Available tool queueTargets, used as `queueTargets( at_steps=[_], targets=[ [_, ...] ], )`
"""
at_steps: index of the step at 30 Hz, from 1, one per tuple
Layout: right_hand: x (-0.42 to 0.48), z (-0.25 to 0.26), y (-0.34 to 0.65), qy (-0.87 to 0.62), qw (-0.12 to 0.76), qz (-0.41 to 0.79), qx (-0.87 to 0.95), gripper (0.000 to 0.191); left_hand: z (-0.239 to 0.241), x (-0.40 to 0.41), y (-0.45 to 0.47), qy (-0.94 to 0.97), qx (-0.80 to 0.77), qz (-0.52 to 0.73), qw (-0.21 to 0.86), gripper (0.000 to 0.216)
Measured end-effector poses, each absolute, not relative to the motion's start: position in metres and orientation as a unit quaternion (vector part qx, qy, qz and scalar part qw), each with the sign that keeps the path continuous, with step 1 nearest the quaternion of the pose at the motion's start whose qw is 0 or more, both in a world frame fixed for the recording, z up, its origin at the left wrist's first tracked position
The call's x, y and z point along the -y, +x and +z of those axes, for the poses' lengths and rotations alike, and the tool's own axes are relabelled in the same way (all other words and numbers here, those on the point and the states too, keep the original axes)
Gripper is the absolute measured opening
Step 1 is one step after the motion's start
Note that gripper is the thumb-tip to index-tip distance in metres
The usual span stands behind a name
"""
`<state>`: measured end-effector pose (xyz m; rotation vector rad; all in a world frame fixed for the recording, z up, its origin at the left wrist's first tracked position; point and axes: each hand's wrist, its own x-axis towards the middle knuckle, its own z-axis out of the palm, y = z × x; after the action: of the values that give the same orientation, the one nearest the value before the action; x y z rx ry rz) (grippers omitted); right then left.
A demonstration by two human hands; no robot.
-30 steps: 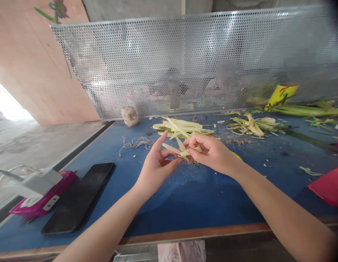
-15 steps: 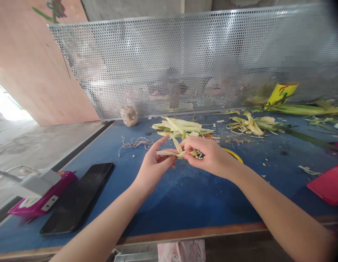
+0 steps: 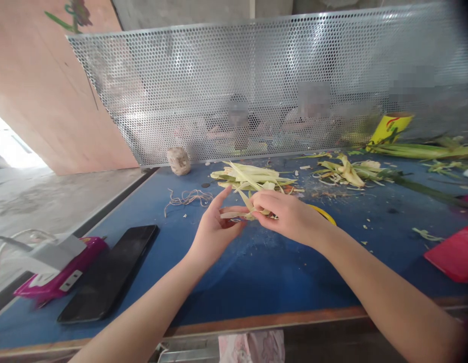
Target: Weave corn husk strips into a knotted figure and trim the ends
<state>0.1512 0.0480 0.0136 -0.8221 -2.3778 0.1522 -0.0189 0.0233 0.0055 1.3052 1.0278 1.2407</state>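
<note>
Pale corn husk strips (image 3: 246, 200) are held between my two hands over the middle of the blue table. My right hand (image 3: 290, 216) pinches them with thumb and fingertips from the right. From the left, my left hand (image 3: 213, 227) grips the husk between thumb and fingers, with its index finger raised. One strip points up and another lies along the left fingers. Part of the bundle is hidden behind the right fingers. Just beyond the hands is a pile of corn husks (image 3: 252, 174). Loose thin string (image 3: 186, 199) lies to the left.
A dark phone (image 3: 109, 275) and a purple power strip (image 3: 67, 277) lie at left. A perforated metal screen (image 3: 203, 91) stands along the back, people behind it. At right are husk scraps (image 3: 347, 171), a yellow tube (image 3: 389, 130) and a red object (image 3: 455, 252). A wrapped roll (image 3: 178, 161) stands back left.
The hands stay in nearly the same place. My right fingers have closed further over the husk bundle, and the left thumb has shifted slightly to the right.
</note>
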Motion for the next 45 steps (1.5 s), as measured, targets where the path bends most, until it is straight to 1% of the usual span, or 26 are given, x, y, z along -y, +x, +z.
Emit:
queueTargets(
  at_steps=[6,10,17,23,29,33,36,40,45],
  targets=[
    [-0.049,0.013,0.151,-0.297,0.319,0.078,0.897,0.017,0.009,-0.021,-0.018,0.552,-0.439,0.515,0.487,0.078],
    [-0.048,0.014,0.15,-0.29,0.338,0.091,0.891,0.021,0.01,-0.02,-0.017,0.547,-0.437,0.52,0.491,0.081],
    [-0.05,0.015,0.151,-0.261,0.339,0.1,0.898,0.021,0.01,-0.02,-0.018,0.543,-0.429,0.518,0.502,0.081],
    [-0.049,0.016,0.151,-0.271,0.37,0.124,0.88,0.018,0.009,-0.02,-0.02,0.541,-0.408,0.52,0.521,0.087],
    [-0.046,0.016,0.15,-0.279,0.377,0.149,0.871,0.013,0.012,-0.019,-0.02,0.532,-0.416,0.529,0.514,0.081],
    [-0.046,0.016,0.15,-0.276,0.384,0.132,0.871,0.015,0.011,-0.02,-0.02,0.524,-0.408,0.526,0.531,0.082],
    [-0.046,0.019,0.151,-0.268,0.377,0.13,0.877,0.019,0.01,-0.019,-0.02,0.517,-0.395,0.528,0.545,0.08],
    [-0.046,0.023,0.154,-0.238,0.353,0.16,0.891,0.022,0.01,-0.018,-0.021,0.516,-0.383,0.532,0.551,0.075],
    [-0.044,0.023,0.154,-0.229,0.35,0.185,0.889,0.02,0.011,-0.02,-0.021,0.559,-0.385,0.518,0.52,0.074]
  ],
)
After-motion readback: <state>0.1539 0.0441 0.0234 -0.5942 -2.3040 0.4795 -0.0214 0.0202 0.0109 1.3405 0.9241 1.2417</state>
